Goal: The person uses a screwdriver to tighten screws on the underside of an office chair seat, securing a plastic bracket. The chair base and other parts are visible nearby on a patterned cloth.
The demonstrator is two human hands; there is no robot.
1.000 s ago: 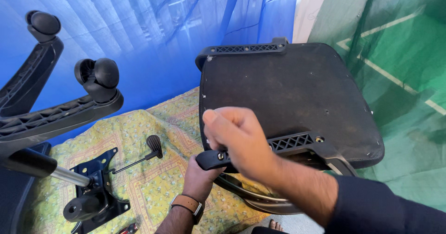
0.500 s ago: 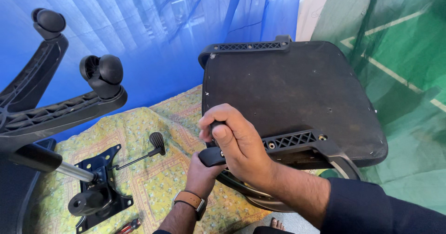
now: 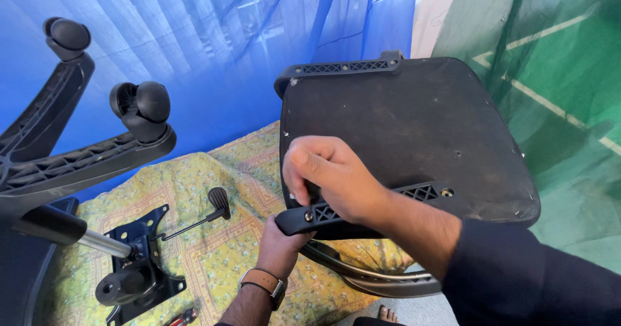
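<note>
An upturned black office chair seat point(image 3: 414, 125) stands tilted at the centre, its underside facing me. My right hand point(image 3: 330, 180) lies over the near black plastic armrest bracket point(image 3: 424, 192), fingers curled at its left end, pinching what looks like a small fastener that I cannot make out. My left hand point(image 3: 279, 245), with a brown-strapped watch point(image 3: 262, 281) on the wrist, reaches up from below and grips the bracket's left end from underneath. A second bracket point(image 3: 343, 68) runs along the seat's far edge.
A black wheeled chair base point(image 3: 77, 151) with castors and a gas cylinder point(image 3: 97, 240) leans at the left. A black tilt mechanism plate with a lever point(image 3: 139, 268) lies on a yellow patterned cloth point(image 3: 213, 248). A red-handled tool point(image 3: 184, 316) lies at the bottom. Blue curtain behind, green sheet right.
My right hand has slid a little along the bracket and its fingers have curled down onto the left end. The left hand stays under the bracket. The view has shifted slightly.
</note>
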